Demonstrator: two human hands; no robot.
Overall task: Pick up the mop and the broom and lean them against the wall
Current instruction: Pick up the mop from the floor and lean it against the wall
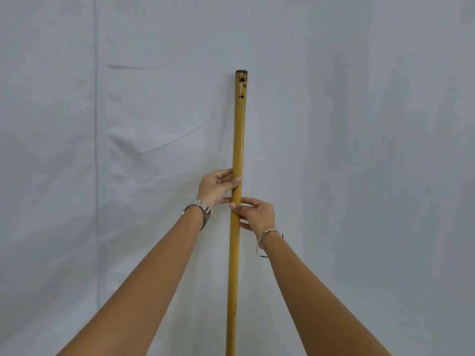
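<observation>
Yellow and stiff, the handle (237, 155) stands upright before you; its head is out of view. Your right hand (254, 214) clamps it, your left hand (218, 186) just above. Light but top-heavy, likely slippery; grip mid-shaft. Beyond it hangs the cloth-covered wall (359, 124).

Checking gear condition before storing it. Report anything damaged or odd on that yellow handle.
The yellow handle is worn at its top end: dark holes and chipped, rusty-looking patches near the tip, plus small specks lower down. It stands nearly upright, held by the left hand and right hand. Nothing else stands out.
</observation>
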